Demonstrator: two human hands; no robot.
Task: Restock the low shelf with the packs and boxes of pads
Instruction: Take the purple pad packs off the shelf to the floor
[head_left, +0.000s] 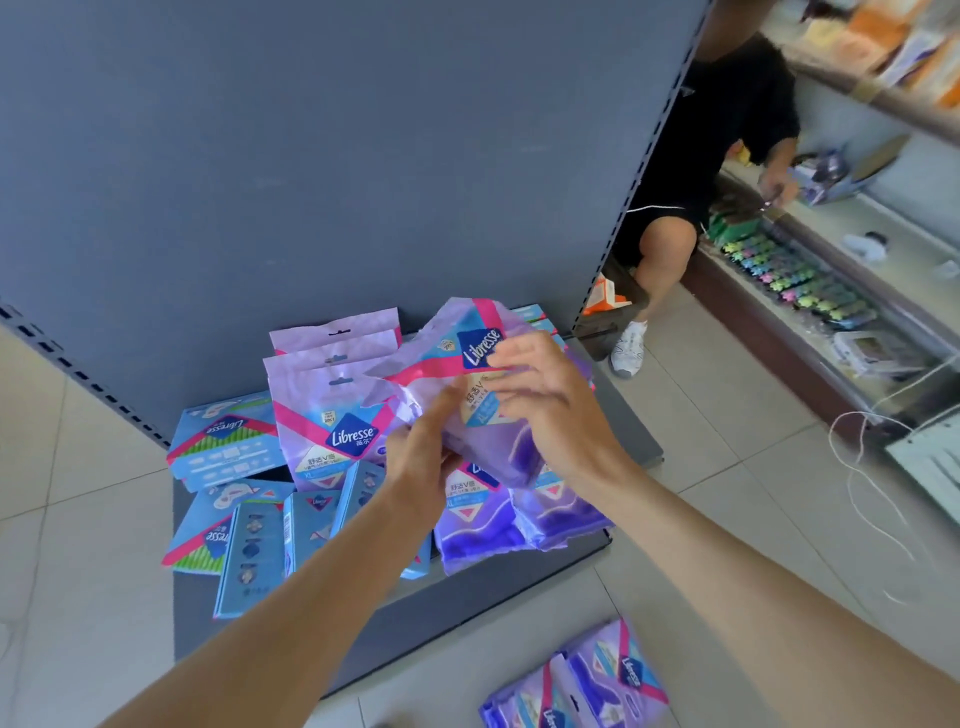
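**Both hands on one purple pack above the low shelf**

We see two bare forearms reaching in from the bottom edge and meeting over the middle of the shelf (467, 603). Between them is a single purple pack (470, 358), raised clear of the stock and tilted, with its pink band and blue logo facing up.

The left hand (421, 457) comes from lower left with the wrist straight. Its fingers are curled under the pack's lower edge and its thumb presses on the front, so it grips that corner.

The right hand (545, 410) comes in from the right with the wrist bent slightly inward. Its fingers are fanned and gently curved over the pack's right side, tips on the printed face. We cannot see its thumb, which seems to lie behind the pack.

On the shelf below, more purple packs stand against the back panel (311, 156), and others lie flat (483, 525) under the hands. Blue boxes (260, 545) sit at the left, some upright and some leaning. A few packs (582, 686) lie on the floor tiles near the right forearm. Another person (727, 130) crouches by a neighbouring shelf at the upper right.
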